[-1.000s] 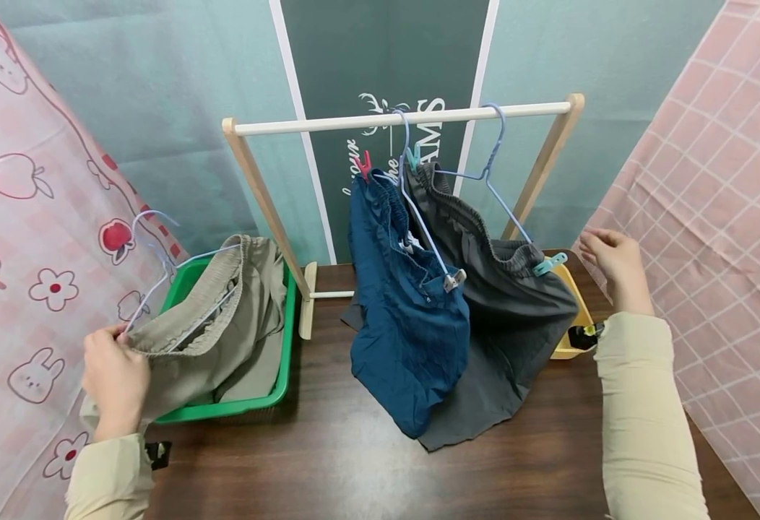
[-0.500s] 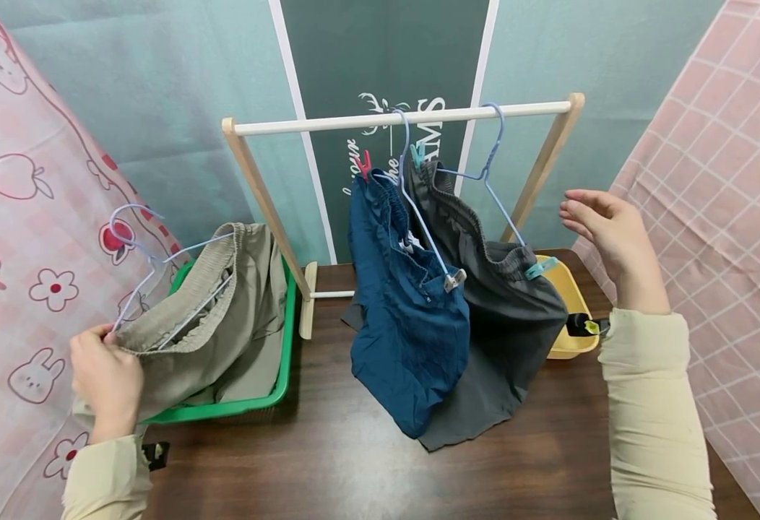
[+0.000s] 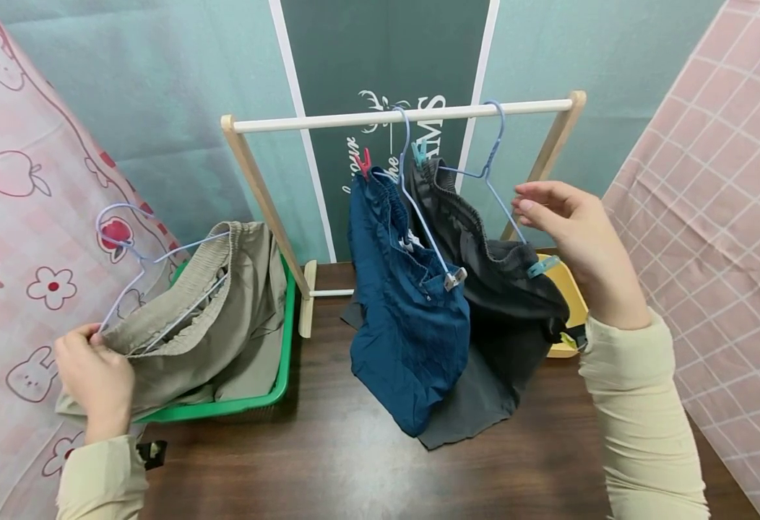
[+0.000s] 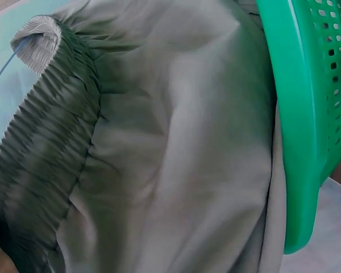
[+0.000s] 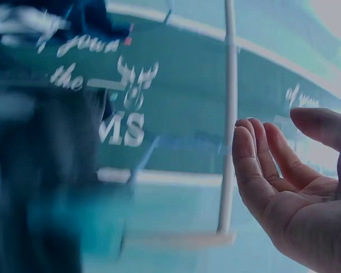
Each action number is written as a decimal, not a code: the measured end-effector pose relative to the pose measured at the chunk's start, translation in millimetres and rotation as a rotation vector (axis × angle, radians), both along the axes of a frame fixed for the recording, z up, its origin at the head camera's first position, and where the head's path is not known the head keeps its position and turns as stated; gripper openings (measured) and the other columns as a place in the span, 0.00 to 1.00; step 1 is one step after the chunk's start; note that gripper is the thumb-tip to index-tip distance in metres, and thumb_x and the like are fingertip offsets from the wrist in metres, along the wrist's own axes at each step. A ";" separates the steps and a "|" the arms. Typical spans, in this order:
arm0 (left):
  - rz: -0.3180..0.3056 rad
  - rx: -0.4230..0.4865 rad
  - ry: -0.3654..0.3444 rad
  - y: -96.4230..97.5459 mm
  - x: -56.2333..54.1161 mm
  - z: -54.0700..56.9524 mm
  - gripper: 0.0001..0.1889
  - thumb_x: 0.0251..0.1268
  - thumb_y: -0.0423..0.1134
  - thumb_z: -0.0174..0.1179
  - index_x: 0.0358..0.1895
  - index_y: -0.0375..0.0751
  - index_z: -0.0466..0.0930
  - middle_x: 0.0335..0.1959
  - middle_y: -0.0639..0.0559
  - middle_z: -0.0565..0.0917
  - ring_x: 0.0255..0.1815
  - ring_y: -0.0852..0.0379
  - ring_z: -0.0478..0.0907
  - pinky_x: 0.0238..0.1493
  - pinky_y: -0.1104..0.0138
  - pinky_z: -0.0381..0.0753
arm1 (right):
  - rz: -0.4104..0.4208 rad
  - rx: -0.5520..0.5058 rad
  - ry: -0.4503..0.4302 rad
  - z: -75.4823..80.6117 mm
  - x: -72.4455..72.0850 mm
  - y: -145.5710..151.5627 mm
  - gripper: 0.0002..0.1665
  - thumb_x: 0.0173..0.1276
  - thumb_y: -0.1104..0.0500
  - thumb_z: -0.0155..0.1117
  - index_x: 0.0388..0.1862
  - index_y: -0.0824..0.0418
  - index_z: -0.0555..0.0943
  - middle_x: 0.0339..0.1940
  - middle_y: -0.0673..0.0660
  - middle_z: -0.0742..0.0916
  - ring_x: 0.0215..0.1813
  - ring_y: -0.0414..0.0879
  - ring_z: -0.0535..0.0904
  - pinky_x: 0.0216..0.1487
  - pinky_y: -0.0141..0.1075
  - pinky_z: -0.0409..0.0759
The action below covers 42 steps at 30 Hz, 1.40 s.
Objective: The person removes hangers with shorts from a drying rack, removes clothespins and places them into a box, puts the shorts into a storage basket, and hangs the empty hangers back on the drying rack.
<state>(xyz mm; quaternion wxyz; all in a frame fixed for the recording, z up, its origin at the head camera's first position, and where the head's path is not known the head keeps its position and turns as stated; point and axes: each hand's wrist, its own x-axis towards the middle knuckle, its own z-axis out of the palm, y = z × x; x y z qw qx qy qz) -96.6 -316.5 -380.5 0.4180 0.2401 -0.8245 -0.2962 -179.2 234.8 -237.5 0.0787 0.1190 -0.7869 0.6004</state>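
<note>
At the left in the head view, my left hand (image 3: 97, 375) pinches the near end of a light blue wire hanger (image 3: 180, 250) together with the waistband of khaki elastic-waist pants (image 3: 250, 318). The hanger passes through the waist, and its hook stands up beside the patterned curtain. The rest of the khaki fabric lies in and over a green basket (image 3: 285, 354). My right hand (image 3: 581, 238) is in the air with bent, loose fingers and holds nothing. It is nearest to the dark grey pants (image 3: 503, 274) and their teal clothespin (image 3: 543, 266).
A wooden rack with a white bar (image 3: 328, 122) carries the grey pants and blue pants (image 3: 412, 339) on hangers. A red clothespin (image 3: 363, 162) and a metal clip (image 3: 455, 279) hold the blue pants. Behind the grey pants stands a yellow bin (image 3: 571, 296), partly hidden.
My right hand has moved left and up, from the right side to near the grey pants' hanger. My left hand has drawn the khaki waistband and hanger slightly leftward.
</note>
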 end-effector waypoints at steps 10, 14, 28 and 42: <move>0.009 0.023 0.174 -11.3 -0.9 -4.6 0.18 0.73 0.39 0.43 0.46 0.22 0.72 0.32 0.70 0.59 0.49 0.42 0.69 0.64 0.48 0.56 | 0.085 0.219 -0.037 0.7 16.1 -56.2 0.23 0.73 0.54 0.54 0.61 0.64 0.73 0.53 0.51 0.81 0.48 0.31 0.78 0.49 0.19 0.74; -0.010 0.008 0.228 -13.7 2.5 -5.7 0.19 0.74 0.40 0.43 0.46 0.21 0.71 0.35 0.76 0.56 0.45 0.75 0.58 0.65 0.56 0.55 | 0.133 0.245 -0.098 -7.8 13.9 -71.6 0.22 0.74 0.55 0.53 0.62 0.63 0.73 0.58 0.61 0.80 0.51 0.40 0.78 0.48 0.21 0.74; 0.013 0.003 0.319 -7.8 5.8 -0.9 0.16 0.73 0.33 0.41 0.45 0.17 0.69 0.37 0.75 0.57 0.45 0.78 0.53 0.63 0.65 0.55 | 0.045 0.403 0.020 -23.4 24.8 -115.7 0.22 0.71 0.59 0.56 0.63 0.60 0.73 0.62 0.60 0.77 0.65 0.53 0.71 0.67 0.49 0.68; -0.015 0.049 0.222 -12.9 9.5 -0.3 0.14 0.73 0.37 0.43 0.42 0.30 0.76 0.36 0.76 0.58 0.45 0.79 0.52 0.62 0.71 0.52 | 0.123 0.476 0.101 -38.4 35.1 -164.6 0.24 0.70 0.57 0.57 0.65 0.59 0.72 0.59 0.58 0.79 0.62 0.50 0.74 0.64 0.46 0.72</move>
